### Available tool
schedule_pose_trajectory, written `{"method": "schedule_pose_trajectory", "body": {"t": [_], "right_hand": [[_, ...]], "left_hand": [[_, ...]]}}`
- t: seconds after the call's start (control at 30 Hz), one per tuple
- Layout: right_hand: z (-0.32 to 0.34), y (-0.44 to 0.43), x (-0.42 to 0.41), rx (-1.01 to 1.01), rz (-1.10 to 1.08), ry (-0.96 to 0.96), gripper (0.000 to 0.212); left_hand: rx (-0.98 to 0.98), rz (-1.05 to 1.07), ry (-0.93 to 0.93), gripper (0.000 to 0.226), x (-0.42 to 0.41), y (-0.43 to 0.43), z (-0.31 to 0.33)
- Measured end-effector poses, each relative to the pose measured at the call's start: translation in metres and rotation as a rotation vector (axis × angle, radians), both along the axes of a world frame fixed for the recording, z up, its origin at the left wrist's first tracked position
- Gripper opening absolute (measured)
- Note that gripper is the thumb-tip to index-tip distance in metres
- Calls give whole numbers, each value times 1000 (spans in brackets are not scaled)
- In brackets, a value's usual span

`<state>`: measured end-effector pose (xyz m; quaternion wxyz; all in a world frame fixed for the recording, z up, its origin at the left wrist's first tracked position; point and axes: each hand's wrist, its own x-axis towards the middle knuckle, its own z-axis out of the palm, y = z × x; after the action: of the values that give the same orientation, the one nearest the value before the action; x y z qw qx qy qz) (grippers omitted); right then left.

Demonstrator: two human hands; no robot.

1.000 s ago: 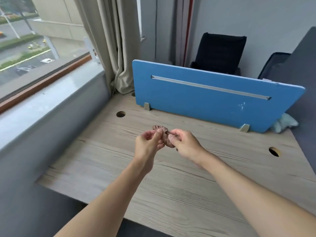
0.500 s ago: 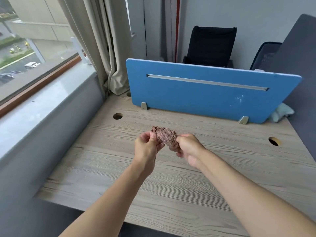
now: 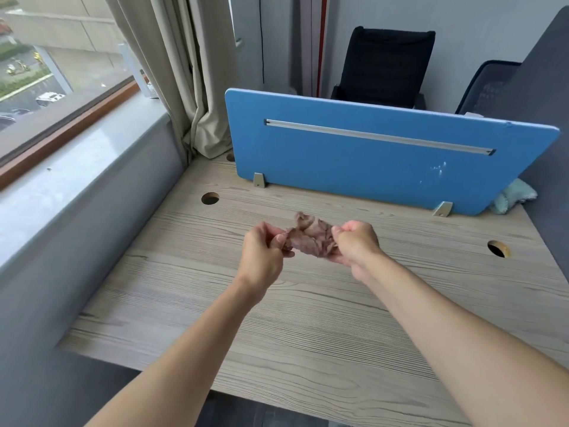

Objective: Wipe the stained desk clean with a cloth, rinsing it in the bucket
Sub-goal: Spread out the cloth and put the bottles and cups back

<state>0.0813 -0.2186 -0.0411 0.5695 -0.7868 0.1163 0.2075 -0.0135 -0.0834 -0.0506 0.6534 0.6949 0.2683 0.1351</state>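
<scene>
Crumpled cloth [image 3: 311, 237] in pinch-grips of left hand [image 3: 261, 251] and right hand [image 3: 357, 241], apparently just above the desk [image 3: 308, 334].

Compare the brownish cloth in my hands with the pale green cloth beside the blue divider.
The brownish cloth is held above the desk, pinched by the left hand and right hand; the pale green cloth lies untouched at the desk's far right corner. The brownish cloth shows almost whole; the pale green cloth is partly hidden behind the blue divider. Both are crumpled.

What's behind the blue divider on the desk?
A black chair and a second dark chair rise behind the blue divider; their seats and bases are hidden by it.
</scene>
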Motion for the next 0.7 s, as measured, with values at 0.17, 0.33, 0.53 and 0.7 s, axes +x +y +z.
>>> {"method": "schedule_pose_trajectory", "body": {"t": [0.17, 0.33, 0.53, 0.7], "right_hand": [[2, -6, 10, 122, -23, 100, 15], [10, 3, -1, 131, 245, 55, 19], [16, 10, -12, 166, 481, -8, 20], [18, 16, -15, 310, 293, 93, 27]], "left_hand": [[-48, 6, 70, 23, -12, 14, -22], [-134, -230, 227, 42, -9, 21, -13], [11, -292, 224, 32, -5, 14, -7], [-300, -80, 28, 9, -5, 10, 1]]}}
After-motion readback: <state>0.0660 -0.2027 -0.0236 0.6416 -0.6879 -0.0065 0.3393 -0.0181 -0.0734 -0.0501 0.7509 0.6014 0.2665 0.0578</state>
